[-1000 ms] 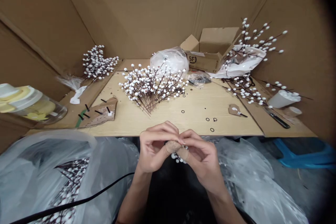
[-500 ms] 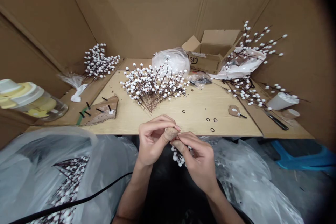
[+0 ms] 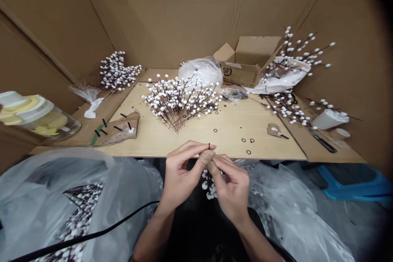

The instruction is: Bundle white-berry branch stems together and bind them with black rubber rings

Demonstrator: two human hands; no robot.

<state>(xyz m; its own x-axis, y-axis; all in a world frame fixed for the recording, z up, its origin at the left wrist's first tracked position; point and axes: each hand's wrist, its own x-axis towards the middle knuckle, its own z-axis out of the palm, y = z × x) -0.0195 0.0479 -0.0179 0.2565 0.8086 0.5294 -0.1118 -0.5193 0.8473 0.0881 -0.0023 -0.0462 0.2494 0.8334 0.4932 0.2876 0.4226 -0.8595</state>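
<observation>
A tan fibrous wad (image 3: pixel 207 156) is pinched in the curled fingers of the left hand (image 3: pixel 181 176) and right hand (image 3: pixel 231 188); white berry sprays (image 3: pixel 81 208) lie in a clear plastic bag (image 3: pixel 132 184) at near left.

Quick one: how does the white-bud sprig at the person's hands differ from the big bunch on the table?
The white-budded sprig is small and shows few buds; the fanned bunch of white-budded stems is far larger and dense with them. The sprig sits in the air below a tan lump pinched by the left hand and right hand; the bunch rests on the pale wood table. Both have round white buds on dark stems.
</observation>
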